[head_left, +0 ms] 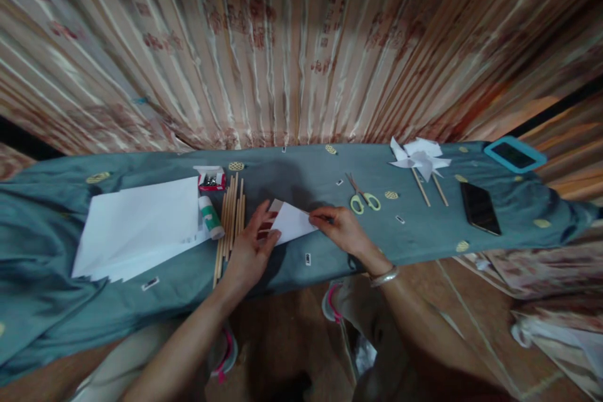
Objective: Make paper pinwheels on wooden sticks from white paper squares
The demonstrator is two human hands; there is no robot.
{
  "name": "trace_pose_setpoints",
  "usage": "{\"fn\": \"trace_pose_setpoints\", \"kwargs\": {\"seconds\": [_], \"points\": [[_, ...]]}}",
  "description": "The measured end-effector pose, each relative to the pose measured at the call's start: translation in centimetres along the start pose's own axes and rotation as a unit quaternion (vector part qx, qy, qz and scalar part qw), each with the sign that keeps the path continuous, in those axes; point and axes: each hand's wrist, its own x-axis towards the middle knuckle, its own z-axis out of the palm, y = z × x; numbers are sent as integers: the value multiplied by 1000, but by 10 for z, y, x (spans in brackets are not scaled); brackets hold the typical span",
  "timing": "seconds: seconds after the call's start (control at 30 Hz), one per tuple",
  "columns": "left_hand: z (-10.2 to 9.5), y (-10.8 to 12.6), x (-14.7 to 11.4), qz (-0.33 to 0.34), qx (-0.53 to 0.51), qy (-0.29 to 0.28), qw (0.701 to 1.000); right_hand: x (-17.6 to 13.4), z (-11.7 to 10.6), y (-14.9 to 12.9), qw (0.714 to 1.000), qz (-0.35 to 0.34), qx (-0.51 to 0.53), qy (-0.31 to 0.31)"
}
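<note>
A folded sheet of white paper point(294, 224) is between my two hands, above the middle of the cloth-covered table. My left hand point(254, 239) holds its left end, thumb in front and fingers behind. At the right corner, my right hand point(336, 226) pinches the paper between thumb and fingers. Just left of my left hand lies a bundle of thin wooden sticks point(230, 213). Beside the sticks are a green and white glue stick point(211, 218) and a small open red box point(211, 179) of metal bits too small to name.
A stack of white paper point(141, 226) lies at the left. Scissors with yellow-green handles point(362, 195) rest right of centre. Farther right are paper pinwheels on sticks point(421, 157), a black phone point(479, 207) and a blue-framed tablet point(515, 154). A pleated curtain point(301, 50) hangs behind the table.
</note>
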Motion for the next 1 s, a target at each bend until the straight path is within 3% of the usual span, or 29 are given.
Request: {"fn": "trace_pose_setpoints", "kwargs": {"seconds": [0.07,0.13,0.27,0.37,0.6,1.0], "points": [[-2,-6,-5,84,104,15,991,4,6,0,1000,6,-18,14],[-1,-9,-12,180,217,16,959,7,11,0,999,7,-30,27],[10,-11,-30,293,348,-60,889,10,19,-3,997,-6,-52,56],[17,-15,-40,285,396,-95,868,10,24,-5,995,-15,-65,72],[14,-20,-47,268,426,-127,855,8,31,-7,987,-63,-118,86],[15,-19,-47,242,443,-141,852,2,39,-2,969,-121,-191,103]]}}
